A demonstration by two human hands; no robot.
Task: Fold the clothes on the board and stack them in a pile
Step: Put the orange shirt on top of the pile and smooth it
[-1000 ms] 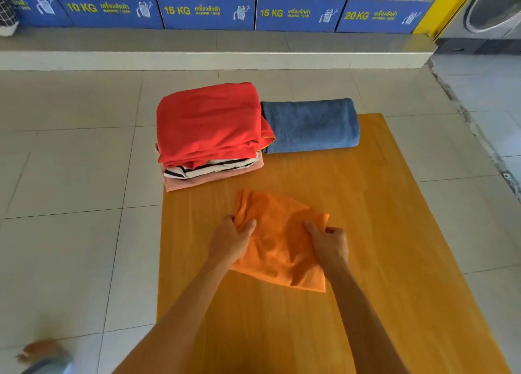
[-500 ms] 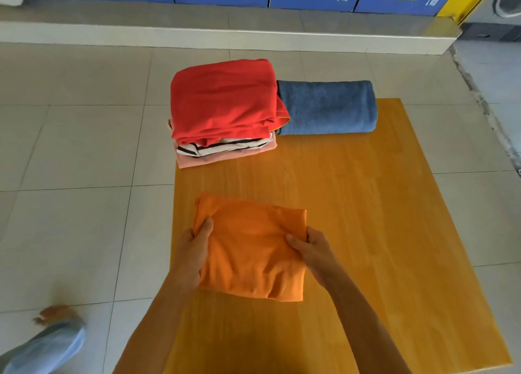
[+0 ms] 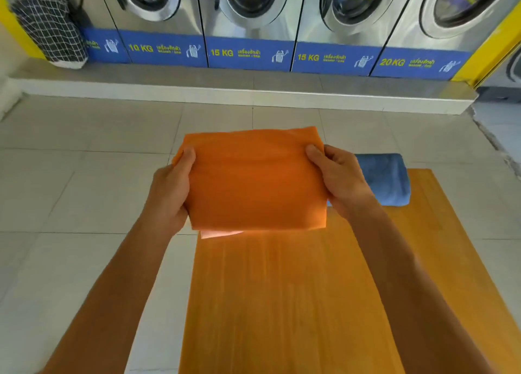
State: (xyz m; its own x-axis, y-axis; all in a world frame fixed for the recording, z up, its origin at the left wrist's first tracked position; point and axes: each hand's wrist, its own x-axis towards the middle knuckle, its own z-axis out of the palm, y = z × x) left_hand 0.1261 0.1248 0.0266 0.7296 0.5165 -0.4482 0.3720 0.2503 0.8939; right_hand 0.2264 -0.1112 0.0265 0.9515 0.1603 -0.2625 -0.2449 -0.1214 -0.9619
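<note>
My left hand (image 3: 169,193) and right hand (image 3: 341,182) clamp the short ends of the folded orange cloth (image 3: 253,179), long axis crosswise, raised over the wooden board's (image 3: 282,303) far-left corner.

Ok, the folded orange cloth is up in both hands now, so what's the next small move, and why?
Probably carry it forward and lower it onto the pile. The orange cloth is already folded and lifted off the wooden board, with the left hand and right hand gripping opposite edges. It hides most of the pile; only a pink edge shows beneath, beside the blue towel.
</note>
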